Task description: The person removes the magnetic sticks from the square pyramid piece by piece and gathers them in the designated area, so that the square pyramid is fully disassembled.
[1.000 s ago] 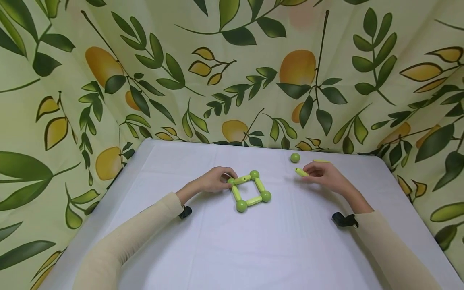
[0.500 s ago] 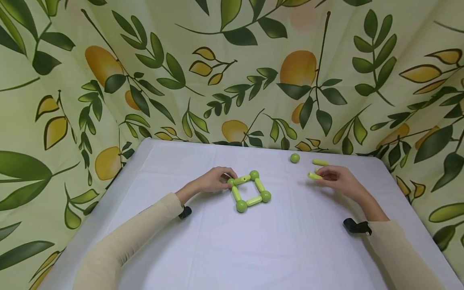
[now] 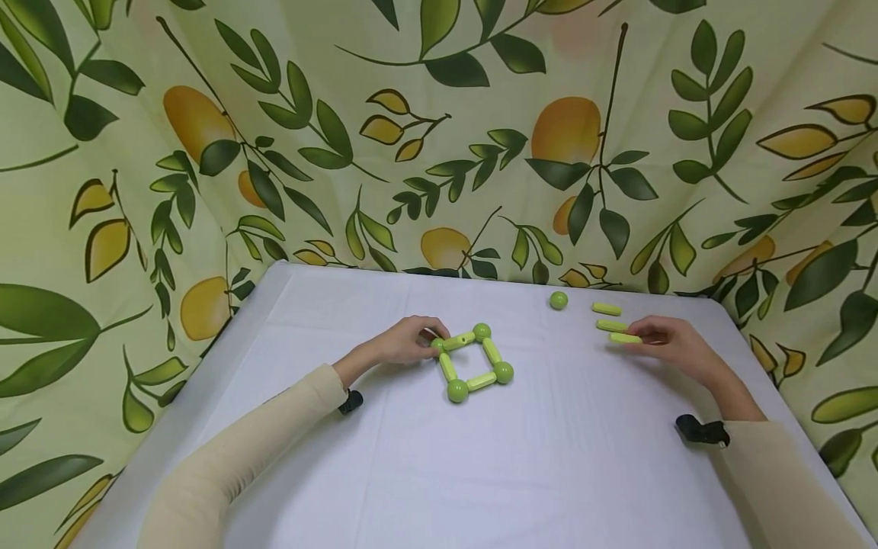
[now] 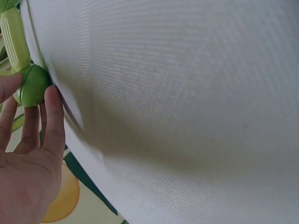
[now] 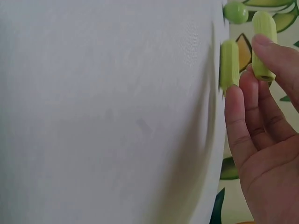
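In the head view a square frame of light green rods (image 3: 482, 381) joined by darker green balls (image 3: 457, 391) lies on the white table. My left hand (image 3: 410, 341) grips the ball at its left corner; the left wrist view shows thumb and fingers about that green ball (image 4: 33, 86), with a ribbed rod (image 4: 15, 39) running up from it. Over on the right, my right hand (image 3: 668, 345) pinches a loose light green rod (image 3: 623, 338) between thumb and fingers. The right wrist view shows a hole in the end of this held rod (image 5: 264, 23).
Two more loose rods lie just beyond the right hand, a nearer rod (image 3: 611, 325) and a farther rod (image 3: 607, 309). A single green ball (image 3: 559, 300) sits left of them near the back edge. A leaf-and-fruit patterned curtain (image 3: 439, 152) hangs behind the white table (image 3: 425, 473).
My right hand has moved rightward with the rod, and the two loose rods behind it have come fully into view. The left hand and the square frame stay in place.
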Tool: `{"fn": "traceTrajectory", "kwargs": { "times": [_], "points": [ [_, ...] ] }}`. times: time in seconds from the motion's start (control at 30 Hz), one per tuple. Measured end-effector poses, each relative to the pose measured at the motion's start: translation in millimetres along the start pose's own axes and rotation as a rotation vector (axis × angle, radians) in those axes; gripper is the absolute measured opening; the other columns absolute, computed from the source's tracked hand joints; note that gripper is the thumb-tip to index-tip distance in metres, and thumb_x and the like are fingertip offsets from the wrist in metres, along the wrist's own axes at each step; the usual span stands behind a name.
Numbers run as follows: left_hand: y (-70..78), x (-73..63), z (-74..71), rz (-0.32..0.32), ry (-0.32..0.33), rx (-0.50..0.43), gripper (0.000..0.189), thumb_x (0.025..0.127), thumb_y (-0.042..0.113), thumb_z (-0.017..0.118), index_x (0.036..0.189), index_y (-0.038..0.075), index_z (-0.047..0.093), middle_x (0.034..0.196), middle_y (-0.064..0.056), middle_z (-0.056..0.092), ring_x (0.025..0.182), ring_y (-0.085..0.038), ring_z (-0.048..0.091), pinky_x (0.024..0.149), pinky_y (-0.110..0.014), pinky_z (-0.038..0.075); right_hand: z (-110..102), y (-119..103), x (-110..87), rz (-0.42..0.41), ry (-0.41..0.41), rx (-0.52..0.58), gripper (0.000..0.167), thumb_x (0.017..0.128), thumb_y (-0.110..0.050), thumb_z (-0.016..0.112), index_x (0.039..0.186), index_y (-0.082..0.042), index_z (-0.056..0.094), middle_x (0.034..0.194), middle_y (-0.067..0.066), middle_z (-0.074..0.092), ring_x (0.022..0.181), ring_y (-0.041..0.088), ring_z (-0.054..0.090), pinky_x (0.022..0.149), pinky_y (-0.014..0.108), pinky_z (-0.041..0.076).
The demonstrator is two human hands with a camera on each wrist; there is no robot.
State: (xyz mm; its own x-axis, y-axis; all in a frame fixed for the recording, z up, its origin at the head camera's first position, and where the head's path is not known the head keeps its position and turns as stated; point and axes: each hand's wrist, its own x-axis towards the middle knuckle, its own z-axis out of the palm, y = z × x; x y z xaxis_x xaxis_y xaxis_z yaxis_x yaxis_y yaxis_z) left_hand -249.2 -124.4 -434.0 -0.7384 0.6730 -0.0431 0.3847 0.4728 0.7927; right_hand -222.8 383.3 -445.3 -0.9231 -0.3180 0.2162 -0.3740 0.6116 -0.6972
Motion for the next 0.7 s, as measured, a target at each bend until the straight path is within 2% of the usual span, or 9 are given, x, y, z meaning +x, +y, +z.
{"fn": "traceTrajectory", "kwargs": {
  "times": [0.43, 0.7],
  "points": [
    [-0.5, -0.1, 0.1, 0.01, -0.005, 0.003, 0.022, 0.094, -0.005, 0.069, 0.115, 0.002, 0.067, 0.119, -0.009, 0.063, 0.114, -0.027, 0.063, 0.091, -0.029, 0.053, -0.7, 10.9, -2.1, 0.093, -0.039, -0.026, 0.024, 0.086, -0.007, 0.083, 0.107, 0.0, 0.073, 0.106, 0.016, 0.069, 0.085, 0.009, 0.062, 0.072, 0.017, 0.051],
    [-0.3, 0.0, -0.2, 0.007, -0.008, -0.001, 0.022, 0.094, -0.005, 0.07, 0.115, 0.002, 0.066, 0.119, -0.009, 0.063, 0.114, -0.027, 0.062, 0.091, -0.028, 0.053, 4.2, 6.7, 0.7, 0.094, -0.062, -0.027, 0.024, 0.084, -0.006, 0.084, 0.105, 0.0, 0.074, 0.102, 0.013, 0.068, 0.082, 0.013, 0.06, 0.069, 0.018, 0.051]
  ]
}}
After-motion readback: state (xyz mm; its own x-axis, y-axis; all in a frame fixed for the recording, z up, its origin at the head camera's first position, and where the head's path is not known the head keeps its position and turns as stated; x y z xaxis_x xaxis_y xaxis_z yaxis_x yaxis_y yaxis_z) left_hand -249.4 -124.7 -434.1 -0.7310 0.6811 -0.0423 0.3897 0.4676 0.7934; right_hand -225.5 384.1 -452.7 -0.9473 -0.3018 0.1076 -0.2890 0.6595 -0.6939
